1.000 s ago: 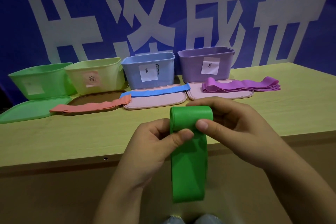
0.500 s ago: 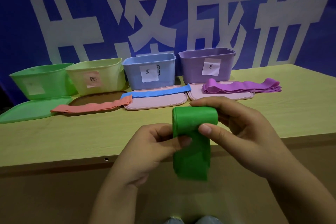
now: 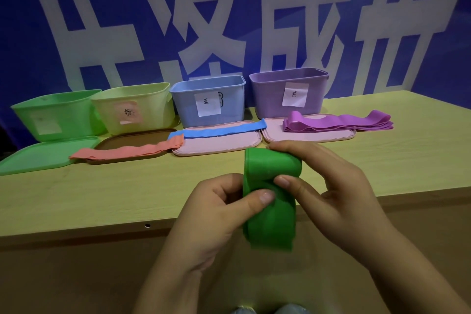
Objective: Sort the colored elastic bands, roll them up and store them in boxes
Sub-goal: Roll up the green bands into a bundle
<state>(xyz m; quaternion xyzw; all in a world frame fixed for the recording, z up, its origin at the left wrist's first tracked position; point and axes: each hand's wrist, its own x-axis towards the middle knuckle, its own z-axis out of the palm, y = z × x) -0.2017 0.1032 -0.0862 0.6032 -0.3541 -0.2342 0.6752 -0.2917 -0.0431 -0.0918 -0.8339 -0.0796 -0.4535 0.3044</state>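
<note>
Both hands pinch the green band (image 3: 271, 186), partly rolled, above the table's (image 3: 102, 194) near edge: left hand (image 3: 219, 214) at 7 o'clock, right hand (image 3: 328, 186) at 3. At 12 o'clock the blue box (image 3: 207, 99) reads "蓝", the purple box (image 3: 290, 92) "紫".

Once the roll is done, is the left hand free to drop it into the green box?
Probably yes: the green box stands open, its lid flat in front; nothing blocks the left hand.
</note>
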